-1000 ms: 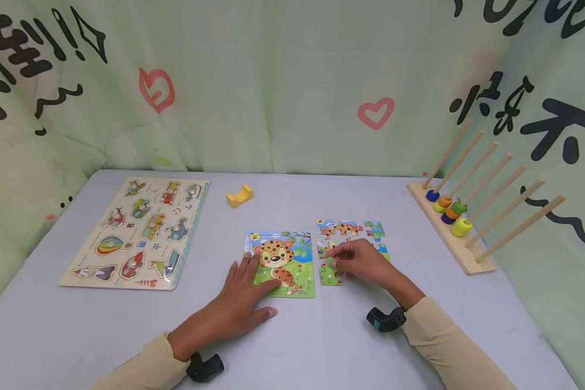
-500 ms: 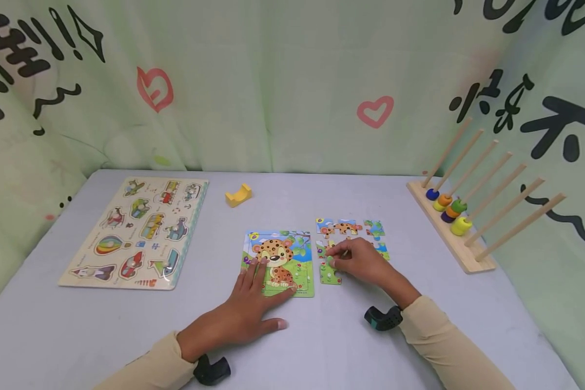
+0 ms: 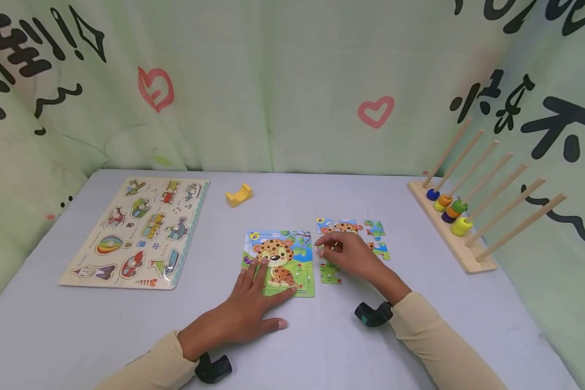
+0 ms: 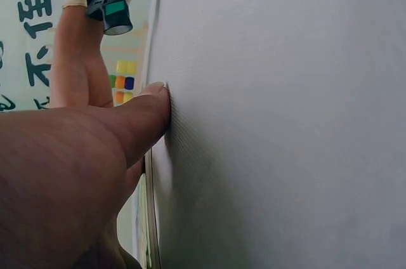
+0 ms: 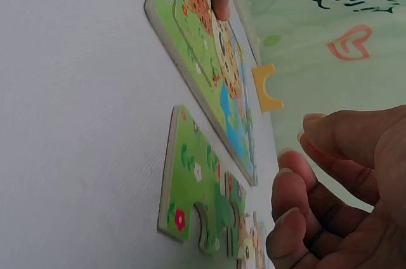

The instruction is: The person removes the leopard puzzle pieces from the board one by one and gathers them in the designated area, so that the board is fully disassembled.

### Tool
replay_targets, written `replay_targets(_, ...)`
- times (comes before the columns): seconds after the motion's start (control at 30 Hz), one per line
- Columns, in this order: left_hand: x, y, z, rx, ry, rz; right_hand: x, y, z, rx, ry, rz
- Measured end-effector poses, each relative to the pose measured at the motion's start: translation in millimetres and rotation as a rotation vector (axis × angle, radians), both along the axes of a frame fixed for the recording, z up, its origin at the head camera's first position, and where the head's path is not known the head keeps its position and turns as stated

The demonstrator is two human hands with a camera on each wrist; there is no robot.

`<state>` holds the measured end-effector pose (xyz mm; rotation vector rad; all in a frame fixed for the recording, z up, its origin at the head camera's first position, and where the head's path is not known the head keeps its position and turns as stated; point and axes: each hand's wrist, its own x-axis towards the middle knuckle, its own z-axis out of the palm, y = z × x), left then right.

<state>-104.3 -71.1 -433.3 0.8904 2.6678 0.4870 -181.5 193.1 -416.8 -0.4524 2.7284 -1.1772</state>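
In the head view my left hand (image 3: 246, 311) rests with spread, straight fingers on a square leopard picture board (image 3: 302, 254), covering its lower left part. Its thumb (image 4: 143, 110) extends over the white cloth. My right hand (image 3: 351, 254) hovers over loose jigsaw pieces right of the board, partly hiding them. Its fingers (image 5: 288, 231) are loosely bent, with thumb and forefinger tips close together and nothing visible between them. A green jigsaw piece (image 5: 190, 174) with flowers lies flat below that hand, beside the board. Other pieces (image 3: 375, 227) lie behind it.
On the left lies a large board of picture shapes (image 3: 136, 233). A yellow curved block (image 3: 239, 195) sits near the back edge. To the right stands a wooden peg rack (image 3: 468, 252) with tall pegs and several coloured beads. A printed curtain (image 3: 273, 81) hangs behind the table.
My left hand has slid right, farther onto the leopard board. My right hand has shifted up and left, away from the green piece, which stays on the table.
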Motion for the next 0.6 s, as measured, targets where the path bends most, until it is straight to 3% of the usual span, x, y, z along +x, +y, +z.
replay_targets(0.27, -1.5, -1.3, -3.5, -0.008, 0.019, -0.016, -1.3, -25.1, 7.1, -0.072, -0.04, 0.108)
replay_targets(0.6, -2.2, -1.4, -5.1, -0.015, 0.025, -0.026, -3.7, -46.9, 3.5, -0.147, -0.146, 0.266)
